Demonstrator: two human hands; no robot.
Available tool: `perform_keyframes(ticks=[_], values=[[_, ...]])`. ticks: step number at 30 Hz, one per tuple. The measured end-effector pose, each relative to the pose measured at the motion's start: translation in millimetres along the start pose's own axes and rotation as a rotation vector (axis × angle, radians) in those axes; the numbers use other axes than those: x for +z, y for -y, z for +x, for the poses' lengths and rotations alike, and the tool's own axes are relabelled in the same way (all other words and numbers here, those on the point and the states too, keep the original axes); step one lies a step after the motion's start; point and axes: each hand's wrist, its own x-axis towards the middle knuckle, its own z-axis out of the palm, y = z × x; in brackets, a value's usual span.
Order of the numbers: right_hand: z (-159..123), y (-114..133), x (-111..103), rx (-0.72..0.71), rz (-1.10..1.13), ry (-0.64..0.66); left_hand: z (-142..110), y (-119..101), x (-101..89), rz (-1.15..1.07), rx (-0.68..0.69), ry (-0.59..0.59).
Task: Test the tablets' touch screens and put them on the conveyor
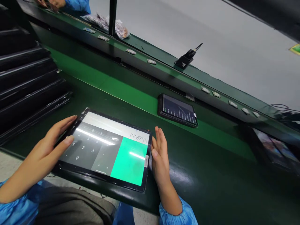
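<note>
A black-framed tablet (pixel 105 147) lies nearly flat in front of me, just above or on the bench's near edge; which, I cannot tell. Its lit screen shows a calculator keypad, a white strip and a big green block. My left hand (pixel 50 143) grips the tablet's left side, thumb on the bezel and screen edge, its other fingers along the far left edge. At the right edge, my right hand (pixel 161 156) holds with the thumb against the side and fingers fairly straight, partly behind the frame. A small white label (pixel 146 161) sits on the right bezel.
Another tablet (pixel 179 109) with lines of text rests beyond, on the green bench (pixel 206 181). Black racks (pixel 28 81) stand at left. Small boards (pixel 151 61) line the raised ledge, with a black holder (pixel 186 58). A co-worker's hand (pixel 55 3) appears top left; dark screens (pixel 272 147) lie right.
</note>
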Motion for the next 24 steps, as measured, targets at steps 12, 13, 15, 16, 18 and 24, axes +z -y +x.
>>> perform_keyframes(ticks=[12,13,15,16,18,24], values=[[13.6,-11.3,-9.5,0.102,-0.137,-0.028,-15.8,14.6,-1.3,0.015,0.121,0.118],[14.0,-12.0,-10.8,0.096,-0.154,-0.031,-15.7,14.7,-1.3,0.017,0.131,0.121],[14.5,-13.3,-13.3,0.087,-0.17,-0.024,-15.1,14.7,-1.1,0.024,0.141,0.118],[14.8,-13.9,-14.3,0.083,-0.175,-0.018,-14.7,14.8,-0.9,0.029,0.144,0.113],[15.1,-14.8,-15.8,0.079,-0.188,-0.004,-14.0,15.0,-0.7,0.035,0.149,0.106],[15.0,-16.2,-17.5,0.083,-0.186,0.001,-13.6,15.8,-1.5,0.047,0.161,0.104]])
